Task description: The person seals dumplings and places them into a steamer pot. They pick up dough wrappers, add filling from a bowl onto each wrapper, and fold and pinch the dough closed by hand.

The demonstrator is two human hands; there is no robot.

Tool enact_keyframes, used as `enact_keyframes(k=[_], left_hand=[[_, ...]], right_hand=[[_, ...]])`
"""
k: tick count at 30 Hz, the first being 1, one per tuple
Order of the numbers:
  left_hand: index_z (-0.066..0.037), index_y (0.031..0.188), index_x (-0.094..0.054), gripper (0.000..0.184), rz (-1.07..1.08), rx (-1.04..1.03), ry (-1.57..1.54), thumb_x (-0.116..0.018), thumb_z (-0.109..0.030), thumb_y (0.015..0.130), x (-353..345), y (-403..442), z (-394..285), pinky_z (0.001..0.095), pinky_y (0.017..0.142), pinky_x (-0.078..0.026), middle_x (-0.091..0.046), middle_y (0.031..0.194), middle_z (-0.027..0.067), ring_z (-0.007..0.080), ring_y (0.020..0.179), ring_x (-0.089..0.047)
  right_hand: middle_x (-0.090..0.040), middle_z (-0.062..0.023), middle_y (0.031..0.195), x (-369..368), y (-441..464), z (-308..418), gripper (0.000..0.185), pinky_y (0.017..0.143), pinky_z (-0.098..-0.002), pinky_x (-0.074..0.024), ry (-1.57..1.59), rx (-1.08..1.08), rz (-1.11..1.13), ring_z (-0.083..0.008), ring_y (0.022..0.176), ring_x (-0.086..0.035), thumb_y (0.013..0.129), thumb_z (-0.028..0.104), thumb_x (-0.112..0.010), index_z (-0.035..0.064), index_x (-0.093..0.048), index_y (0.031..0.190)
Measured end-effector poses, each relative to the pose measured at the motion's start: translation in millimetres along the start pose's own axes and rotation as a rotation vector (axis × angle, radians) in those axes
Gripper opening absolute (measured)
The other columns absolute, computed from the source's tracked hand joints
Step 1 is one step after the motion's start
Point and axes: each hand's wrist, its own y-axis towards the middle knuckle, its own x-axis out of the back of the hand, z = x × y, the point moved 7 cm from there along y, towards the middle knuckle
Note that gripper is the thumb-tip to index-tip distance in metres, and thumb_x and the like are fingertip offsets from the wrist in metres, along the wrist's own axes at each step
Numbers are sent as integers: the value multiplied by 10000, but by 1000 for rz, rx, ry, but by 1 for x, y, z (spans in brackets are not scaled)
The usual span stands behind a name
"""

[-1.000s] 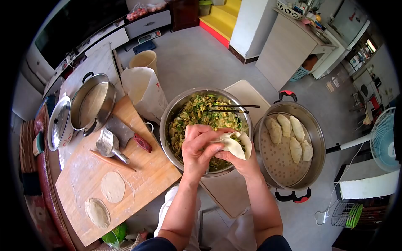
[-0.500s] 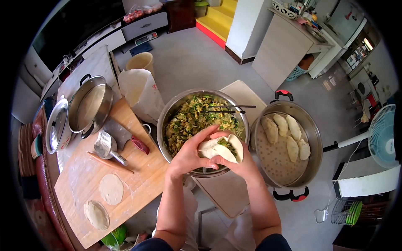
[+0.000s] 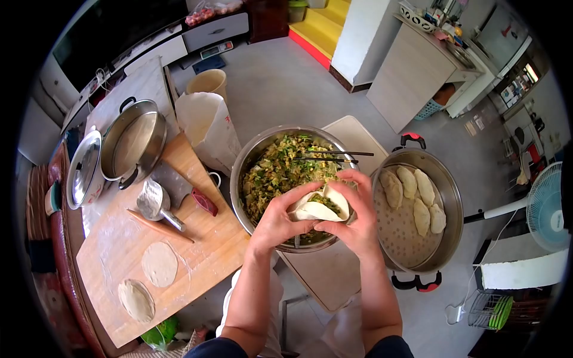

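Observation:
Both my hands hold a partly folded dumpling over the near side of a steel bowl. Its white wrapper gapes at the top, and green and yellow filling shows inside. My left hand grips the left end, thumb below and fingers along the top. My right hand curls round the right end, its fingertips at the upper edge and its thumb underneath. Chopped vegetable filling fills much of the bowl. Dark chopsticks lie across the bowl's right rim.
Right of the bowl, a two-handled pan holds several shaped dumplings. On the left, a wooden board carries a flat wrapper, a pile of dough, a rolling pin, a metal scoop and a red-handled cleaver.
My right fingers have risen from beside the wrapper to its upper edge. The dumpling has turned so its opening faces more upward. The whole view has shifted slightly.

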Motion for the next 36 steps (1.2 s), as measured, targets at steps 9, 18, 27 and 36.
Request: enact_keyframes(k=[9,18,27,36], left_hand=[[-44,1271,-631,621,-9,-80,105,-753,69,673,0,2,-6,294,821,-497,-637,1057,52,160,953,-608],[-55,1253,-647,604,-19,-59,105,-749,68,671,0,2,-8,286,776,-488,-624,1009,49,153,923,-598],[-68,1248,-655,597,-42,-78,160,-737,78,675,1,3,-8,278,720,-464,-592,938,40,152,850,-575],[-30,1222,-654,560,-36,-67,144,-738,81,680,0,3,-6,282,730,-476,-605,952,45,155,868,-593]], right_hand=[[-507,-120,1343,-2,5,16,435,841,-394,-481,-280,199,73,-314,1222,-462,629,246,-891,118,-737,1016],[-569,-114,1266,7,8,17,350,847,-402,-466,-222,155,11,-322,1180,-500,619,143,-873,88,-725,931],[-617,-88,1194,4,5,14,225,925,-435,-474,-234,105,-31,-336,1164,-522,655,20,-820,58,-691,835],[-679,-90,1016,2,6,13,220,821,-395,-511,-174,111,-65,-282,996,-609,694,-21,-790,40,-698,884]])
